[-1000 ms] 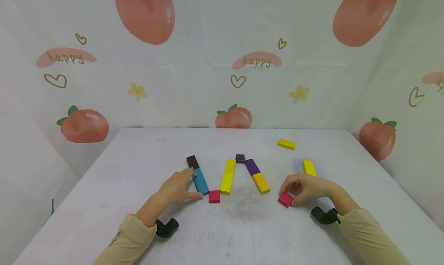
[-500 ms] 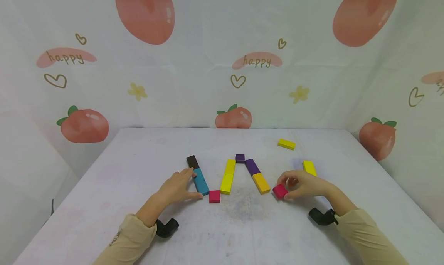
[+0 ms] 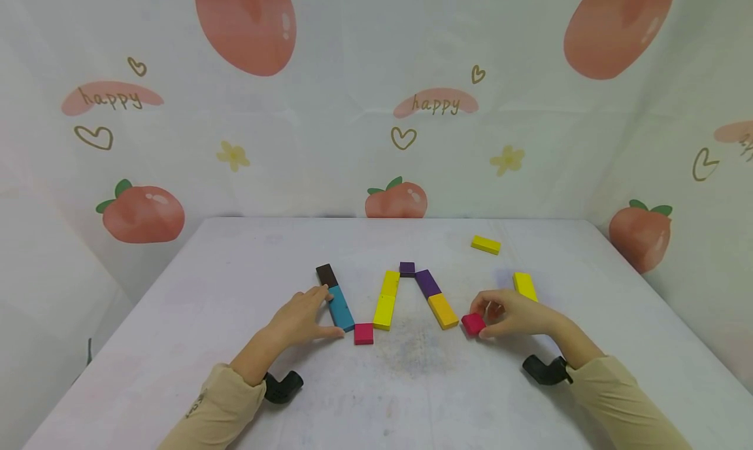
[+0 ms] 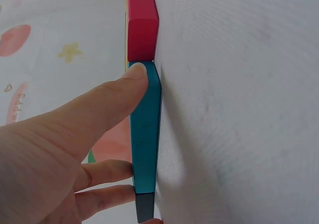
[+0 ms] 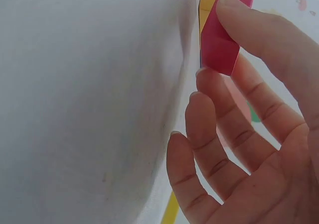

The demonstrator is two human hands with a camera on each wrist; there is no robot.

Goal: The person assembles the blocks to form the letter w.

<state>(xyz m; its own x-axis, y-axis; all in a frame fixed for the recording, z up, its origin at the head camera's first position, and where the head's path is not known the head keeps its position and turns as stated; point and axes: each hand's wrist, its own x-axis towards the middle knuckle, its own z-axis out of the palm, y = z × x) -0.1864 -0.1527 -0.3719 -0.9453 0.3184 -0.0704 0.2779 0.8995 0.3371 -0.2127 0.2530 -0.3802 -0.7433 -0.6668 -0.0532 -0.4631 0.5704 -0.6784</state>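
Observation:
Thumb and fingertips of my left hand (image 3: 301, 316) rest along the left side of a blue block (image 3: 340, 309), fairly straight. In the left wrist view the thumb lies at the blue block's end, beside a red block (image 4: 143, 27). A dark brown block (image 3: 327, 275) adjoins the blue one's far end. My right hand (image 3: 513, 312) pinches another red block (image 3: 473, 324) between thumb and fingers, just right of an orange block (image 3: 443, 311). The right wrist view shows the thumb on this red block's face and the other fingers loosely curled.
Two yellow blocks (image 3: 387, 299) and a small purple block (image 3: 407, 269) stand mid-table, with a longer purple block (image 3: 428, 283) beside the orange one. One loose yellow block (image 3: 485, 244) lies at the back right; another yellow block (image 3: 525, 286) is behind my right hand.
My right hand has moved left and slightly away from me with its red block, bringing it nearer the orange block. The left hand has stayed in place.

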